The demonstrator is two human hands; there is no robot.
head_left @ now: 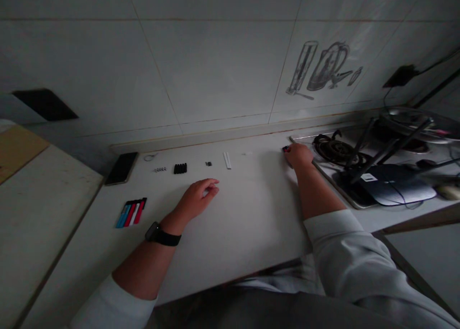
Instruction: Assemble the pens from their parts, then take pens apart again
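Observation:
My right hand (299,155) is at the right end of the white counter (244,223), close to the stove. Its fingers are closed around a small dark piece (285,148) that I cannot make out, most of it hidden. Over the middle of the counter hovers or rests my left hand (197,197), holding nothing, thumb and index finger slightly apart. Beyond it lie a row of short black tubes (180,168), a few tiny dark pieces (209,164), small springs (160,169) and thin white sticks (227,160). Blue, red and white pen-like barrels (131,214) with dark ends lie side by side at left.
A phone (122,168) and a thin ring-shaped item (150,157) are at the back left. On the right stands a gas stove (339,149) bearing a black router-like box with antennas (393,184) and a glass lid (420,123). A tiled wall rises behind.

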